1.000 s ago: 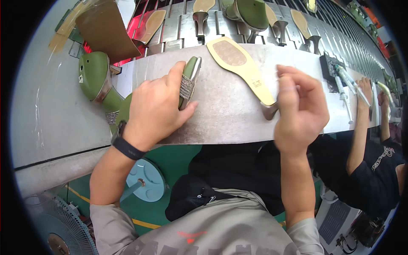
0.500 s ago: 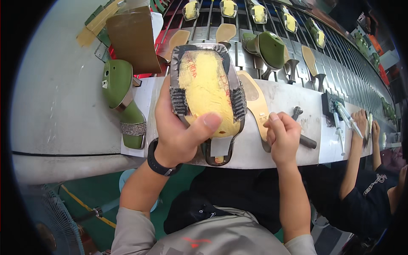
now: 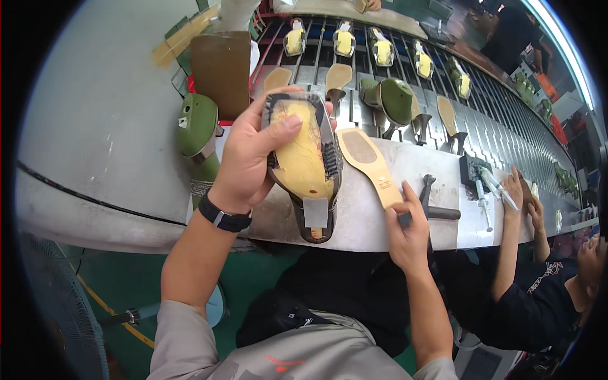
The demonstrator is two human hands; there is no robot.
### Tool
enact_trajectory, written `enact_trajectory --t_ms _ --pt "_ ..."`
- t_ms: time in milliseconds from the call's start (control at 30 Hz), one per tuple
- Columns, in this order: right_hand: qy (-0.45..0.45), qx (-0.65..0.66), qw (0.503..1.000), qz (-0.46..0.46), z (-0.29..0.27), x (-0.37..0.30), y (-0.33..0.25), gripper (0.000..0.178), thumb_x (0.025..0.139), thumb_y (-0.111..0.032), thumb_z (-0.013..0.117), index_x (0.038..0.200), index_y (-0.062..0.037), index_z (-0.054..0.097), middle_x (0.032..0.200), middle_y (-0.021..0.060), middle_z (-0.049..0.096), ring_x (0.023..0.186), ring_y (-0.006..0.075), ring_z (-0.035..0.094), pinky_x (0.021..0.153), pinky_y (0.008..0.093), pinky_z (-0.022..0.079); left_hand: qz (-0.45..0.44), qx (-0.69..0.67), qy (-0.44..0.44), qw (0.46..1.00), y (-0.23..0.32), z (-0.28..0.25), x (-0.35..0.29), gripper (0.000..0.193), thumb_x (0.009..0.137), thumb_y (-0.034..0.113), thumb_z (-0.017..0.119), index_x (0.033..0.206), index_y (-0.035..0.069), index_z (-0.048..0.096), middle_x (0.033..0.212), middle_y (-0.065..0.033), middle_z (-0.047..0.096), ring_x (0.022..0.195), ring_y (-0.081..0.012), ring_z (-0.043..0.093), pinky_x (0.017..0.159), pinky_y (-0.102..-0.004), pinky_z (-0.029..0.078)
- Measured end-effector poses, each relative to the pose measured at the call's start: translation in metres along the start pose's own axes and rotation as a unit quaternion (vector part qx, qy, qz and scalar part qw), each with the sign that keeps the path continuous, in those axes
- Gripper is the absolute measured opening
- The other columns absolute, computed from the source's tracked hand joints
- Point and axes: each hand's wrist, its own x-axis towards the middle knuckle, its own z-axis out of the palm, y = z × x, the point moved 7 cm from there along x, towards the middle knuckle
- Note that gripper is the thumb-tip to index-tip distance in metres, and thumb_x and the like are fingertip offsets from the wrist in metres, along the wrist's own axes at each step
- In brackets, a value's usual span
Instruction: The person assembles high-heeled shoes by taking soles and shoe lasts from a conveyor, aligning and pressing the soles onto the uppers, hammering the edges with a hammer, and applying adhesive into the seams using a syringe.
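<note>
My left hand (image 3: 250, 155) grips a shoe upper on a yellow last (image 3: 304, 161), turned sole side up, with dark fabric wrapped round its edge and a grey patch at the heel end. It is held above the metal bench (image 3: 354, 221). My right hand (image 3: 408, 231) rests on the bench with its fingers on the heel end of a tan insole board (image 3: 370, 166) that lies flat there. A hammer (image 3: 430, 202) lies just right of that hand.
A green lasted shoe (image 3: 196, 126) stands at the bench's left end beside a brown board (image 3: 221, 69). Behind the bench runs a conveyor (image 3: 380, 57) carrying lasts, insoles and green uppers on pins. A co-worker in a dark top (image 3: 544, 297) works at the right. A fan (image 3: 57, 304) stands lower left.
My left hand has tilted and shifted the lasted upper a little leftward. My right hand moved from the bench edge onto the heel end of the insole board.
</note>
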Motion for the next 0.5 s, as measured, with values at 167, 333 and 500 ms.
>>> enact_trajectory --t_ms 167,333,500 --pt "0.034 0.457 0.861 0.220 -0.045 -0.122 0.005 0.052 0.099 -0.036 0.071 0.129 0.0047 0.058 0.144 0.0307 0.058 0.125 0.0361 0.064 0.105 0.0444 0.052 0.034 -0.048 0.018 0.998 0.006 0.002 -0.026 0.045 0.101 0.013 0.064 0.141 0.001 0.049 0.132 -0.0313 0.063 0.120 -0.0411 0.068 0.100 -0.0511 0.059" --pt "-0.106 0.669 0.608 0.415 0.020 -0.163 -0.021 0.056 0.103 -0.035 0.064 0.140 0.0049 0.051 0.106 0.0245 0.073 0.085 0.0284 0.076 0.077 0.0386 0.063 0.038 -0.048 0.044 0.997 0.004 0.024 -0.021 0.043 0.100 0.008 0.061 0.141 0.001 0.050 0.131 -0.0314 0.064 0.119 -0.0421 0.069 0.101 -0.0522 0.059" --pt "0.017 0.573 0.747 0.337 -0.022 -0.116 -0.038 0.025 0.096 -0.014 0.070 0.110 0.0054 0.065 0.089 0.0207 0.074 0.072 0.0280 0.074 0.068 0.0396 0.064 0.018 -0.048 -0.010 0.999 -0.009 0.045 -0.017 0.039 0.101 0.007 0.060 0.138 0.000 0.052 0.134 -0.0309 0.064 0.122 -0.0391 0.068 0.101 -0.0496 0.060"
